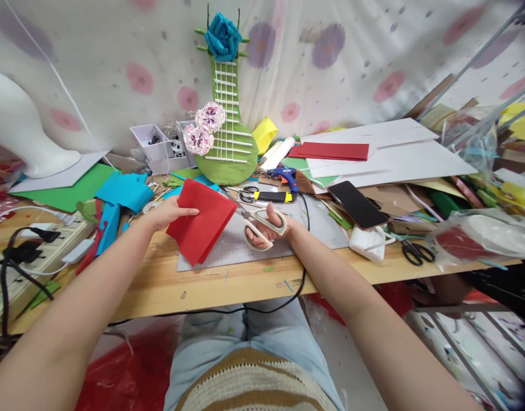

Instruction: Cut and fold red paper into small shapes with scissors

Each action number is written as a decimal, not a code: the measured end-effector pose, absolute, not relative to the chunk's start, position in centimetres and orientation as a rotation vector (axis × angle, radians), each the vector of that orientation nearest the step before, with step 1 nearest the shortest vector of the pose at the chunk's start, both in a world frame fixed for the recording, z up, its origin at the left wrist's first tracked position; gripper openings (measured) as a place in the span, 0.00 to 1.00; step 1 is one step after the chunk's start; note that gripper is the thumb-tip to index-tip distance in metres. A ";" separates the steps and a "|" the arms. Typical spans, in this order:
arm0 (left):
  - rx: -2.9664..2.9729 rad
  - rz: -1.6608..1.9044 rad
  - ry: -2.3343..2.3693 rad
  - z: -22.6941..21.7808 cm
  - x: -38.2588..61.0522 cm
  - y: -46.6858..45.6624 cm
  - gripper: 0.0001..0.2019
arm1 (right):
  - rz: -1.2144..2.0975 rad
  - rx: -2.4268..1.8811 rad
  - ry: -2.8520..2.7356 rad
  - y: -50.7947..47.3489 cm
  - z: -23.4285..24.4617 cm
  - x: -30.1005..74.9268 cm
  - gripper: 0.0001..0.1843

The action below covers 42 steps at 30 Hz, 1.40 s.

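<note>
My left hand (168,212) pinches the left edge of a folded red paper sheet (200,222) and holds it tilted above a grey cutting mat (232,242). Fingers of my right hand (269,225) are through the beige handles of a pair of scissors (258,220). The scissor blades point left and meet the right edge of the red sheet. Both hands hover over the middle of the wooden table (245,279).
A green guitar-shaped craft (228,137) with paper flowers stands behind. A blue glue gun (286,177), a yellow-handled tool (271,197), a black phone (357,204), black scissors (412,251), paper sheets (374,154) and a power strip (35,251) crowd the table.
</note>
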<state>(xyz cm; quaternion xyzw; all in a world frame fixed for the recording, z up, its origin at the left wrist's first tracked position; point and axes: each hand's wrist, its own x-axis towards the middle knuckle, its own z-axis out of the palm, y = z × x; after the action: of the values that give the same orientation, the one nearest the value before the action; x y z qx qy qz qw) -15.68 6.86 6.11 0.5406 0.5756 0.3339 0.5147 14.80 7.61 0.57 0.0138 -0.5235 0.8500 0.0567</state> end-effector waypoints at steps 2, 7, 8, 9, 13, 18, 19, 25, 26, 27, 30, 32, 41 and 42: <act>1.299 0.778 1.379 6.0 -15.5 7.0 0.26 | 2.592 0.034 -1.570 7.7 0.5 14.8 0.46; 1.294 0.727 1.367 6.2 -15.0 7.0 0.24 | 2.614 -0.044 -1.499 8.0 0.4 15.1 0.44; 1.297 0.721 1.370 6.2 -14.9 7.0 0.24 | 2.615 -0.030 -1.500 8.0 0.3 15.1 0.44; 1.300 0.716 1.372 6.2 -14.8 7.0 0.24 | 2.613 -0.009 -1.510 8.1 0.3 15.1 0.44; 1.301 0.711 1.373 6.3 -14.6 7.0 0.25 | 2.570 0.028 -1.553 7.8 0.5 14.9 0.44; 1.315 0.706 1.386 6.2 -14.7 7.1 0.24 | 2.515 0.027 -1.560 7.4 1.0 14.4 0.43; 1.319 0.708 1.391 6.2 -14.8 7.1 0.24 | 2.504 0.027 -1.566 7.5 1.1 14.3 0.43; 1.310 0.720 1.393 6.2 -15.1 7.1 0.25 | 2.506 -0.125 -1.538 8.0 0.4 14.4 0.41; 1.307 0.723 1.392 6.2 -15.1 7.1 0.25 | 2.512 -0.138 -1.524 8.2 0.2 14.4 0.41; 1.305 0.725 1.391 6.2 -15.2 7.1 0.25 | 2.519 -0.143 -1.509 8.4 0.1 14.4 0.40; 1.306 0.706 1.385 6.2 -15.2 7.1 0.25 | 2.558 -0.135 -1.487 8.8 -0.3 14.4 0.39; 1.309 0.688 1.379 6.2 -15.2 7.0 0.25 | 2.562 -0.139 -1.493 8.8 -0.4 14.4 0.38; 1.290 0.695 1.387 6.6 -15.0 6.8 0.26 | 2.483 -0.036 -1.597 7.7 -0.2 14.2 0.38; 1.287 0.700 1.389 6.7 -15.0 6.8 0.26 | 2.483 -0.047 -1.589 7.7 -0.1 14.3 0.39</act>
<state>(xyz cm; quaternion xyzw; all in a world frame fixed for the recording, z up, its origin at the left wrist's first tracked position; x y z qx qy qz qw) -15.05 6.80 6.65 0.5395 0.5824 0.2936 0.5325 14.28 7.66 -0.09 -0.0157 -0.5364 0.8383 0.0964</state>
